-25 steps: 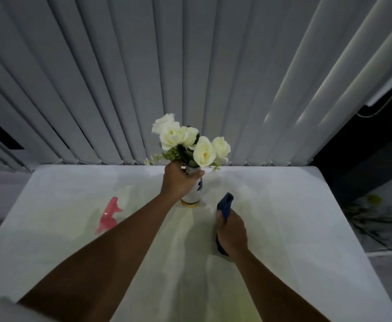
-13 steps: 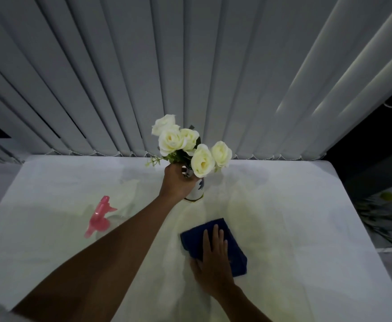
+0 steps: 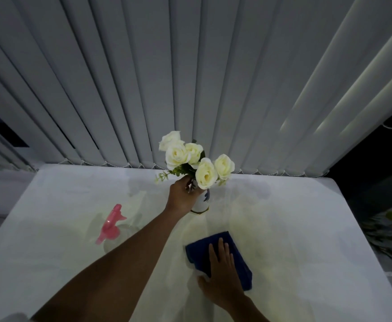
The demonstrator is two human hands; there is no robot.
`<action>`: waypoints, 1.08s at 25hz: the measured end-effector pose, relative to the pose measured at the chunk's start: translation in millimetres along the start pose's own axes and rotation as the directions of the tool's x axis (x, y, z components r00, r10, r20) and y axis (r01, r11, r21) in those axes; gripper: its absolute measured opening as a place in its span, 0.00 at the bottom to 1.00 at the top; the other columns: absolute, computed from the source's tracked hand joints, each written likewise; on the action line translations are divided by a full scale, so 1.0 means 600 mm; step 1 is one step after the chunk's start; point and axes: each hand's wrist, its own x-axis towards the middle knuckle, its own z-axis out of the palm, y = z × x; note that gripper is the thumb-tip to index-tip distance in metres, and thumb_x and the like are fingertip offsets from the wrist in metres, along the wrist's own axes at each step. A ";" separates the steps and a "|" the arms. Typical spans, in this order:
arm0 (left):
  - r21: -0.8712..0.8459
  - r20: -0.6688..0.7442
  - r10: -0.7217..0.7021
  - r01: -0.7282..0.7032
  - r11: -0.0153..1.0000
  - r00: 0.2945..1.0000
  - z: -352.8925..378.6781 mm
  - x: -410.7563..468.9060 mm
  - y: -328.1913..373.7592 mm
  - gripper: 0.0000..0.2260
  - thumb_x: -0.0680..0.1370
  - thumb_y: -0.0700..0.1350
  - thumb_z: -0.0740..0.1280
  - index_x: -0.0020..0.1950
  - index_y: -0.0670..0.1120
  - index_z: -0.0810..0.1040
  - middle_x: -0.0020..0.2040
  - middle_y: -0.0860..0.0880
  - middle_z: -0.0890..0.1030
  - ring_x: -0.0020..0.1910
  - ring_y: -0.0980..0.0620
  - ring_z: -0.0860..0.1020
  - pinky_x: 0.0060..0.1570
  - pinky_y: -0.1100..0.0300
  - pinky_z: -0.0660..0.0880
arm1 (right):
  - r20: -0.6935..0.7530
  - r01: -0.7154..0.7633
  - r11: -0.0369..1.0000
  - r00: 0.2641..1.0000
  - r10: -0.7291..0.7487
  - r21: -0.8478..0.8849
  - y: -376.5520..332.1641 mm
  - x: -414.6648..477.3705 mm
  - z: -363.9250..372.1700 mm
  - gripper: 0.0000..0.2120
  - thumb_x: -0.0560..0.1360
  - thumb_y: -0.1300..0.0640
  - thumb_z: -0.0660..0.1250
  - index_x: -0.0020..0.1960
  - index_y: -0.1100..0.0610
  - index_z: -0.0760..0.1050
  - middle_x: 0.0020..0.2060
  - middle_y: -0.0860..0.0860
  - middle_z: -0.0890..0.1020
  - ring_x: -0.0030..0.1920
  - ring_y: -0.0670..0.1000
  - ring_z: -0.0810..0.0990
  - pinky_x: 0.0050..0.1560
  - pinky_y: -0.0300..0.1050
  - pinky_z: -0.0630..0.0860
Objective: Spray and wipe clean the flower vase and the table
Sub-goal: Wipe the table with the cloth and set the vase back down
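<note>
While my left hand [image 3: 182, 198] wraps closed around the neck of the flower vase [image 3: 202, 203], it stands just beyond my fingers on the white surface [image 3: 306, 228]. Nearer me, my right hand [image 3: 221, 275] presses flat, fingers spread, on the blue cloth [image 3: 239, 259]. Left of my forearm stands the pink spray bottle [image 3: 111, 225].
</note>
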 end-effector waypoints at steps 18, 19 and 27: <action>0.416 0.544 -0.198 -0.057 0.908 0.815 -0.387 -0.138 -0.155 0.40 0.66 0.33 0.76 0.75 0.54 0.68 0.71 0.56 0.75 0.68 0.58 0.73 0.59 0.73 0.72 | -0.018 0.039 0.963 0.999 -0.046 -0.266 -0.020 -0.007 -0.027 0.28 0.83 0.64 0.55 0.80 0.55 0.52 0.81 0.53 0.52 0.80 0.55 0.50 0.73 0.48 0.67; 0.321 0.537 -0.167 -0.017 0.947 0.827 -0.367 -0.155 -0.172 0.41 0.68 0.41 0.81 0.75 0.56 0.66 0.71 0.61 0.74 0.68 0.63 0.72 0.62 0.74 0.69 | -0.024 0.039 0.965 0.999 -0.047 -0.259 -0.021 -0.008 -0.032 0.27 0.83 0.66 0.54 0.80 0.56 0.52 0.81 0.53 0.54 0.80 0.55 0.52 0.74 0.48 0.65; 0.278 0.139 0.126 -0.161 0.947 0.982 -0.270 -0.174 -0.185 0.12 0.82 0.48 0.66 0.65 0.53 0.72 0.55 0.58 0.84 0.53 0.57 0.84 0.58 0.52 0.78 | -0.237 0.013 0.995 0.971 -0.037 -0.102 -0.016 -0.054 -0.072 0.22 0.78 0.61 0.62 0.72 0.53 0.69 0.67 0.53 0.77 0.63 0.54 0.77 0.62 0.45 0.72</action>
